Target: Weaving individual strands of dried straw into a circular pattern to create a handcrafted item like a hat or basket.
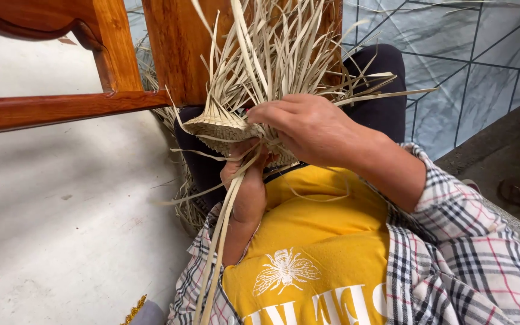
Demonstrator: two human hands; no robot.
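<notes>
I have a half-made woven piece (224, 127) of pale dried leaf strips in front of my chest, just above the middle of the view. My right hand (308, 129) lies over its top edge from three o'clock, fingers curled down and pinching the strips where the woven part ends. My left hand (245, 180) comes up from six o'clock beneath it, closed around the underside and around a couple of long strips (221, 241) that trail down past my wrist toward the bottom edge.

As I judge it, only the start is done: a small, tight, cone-like patch of plaiting sits between my hands, with its point toward nine o'clock. Most of the material is not yet worked in. A thick fan of loose strips (272, 54) stands up from the woven edge toward twelve o'clock and spreads out to two o'clock, all unplaited and uneven in length. More loose strips lie on the pale floor (61, 210) at eight o'clock, beside my knee.

A wooden chair frame (115, 66) crosses the view at ten and eleven o'clock, behind the fan. I cannot tell what final shape the piece will take.
</notes>
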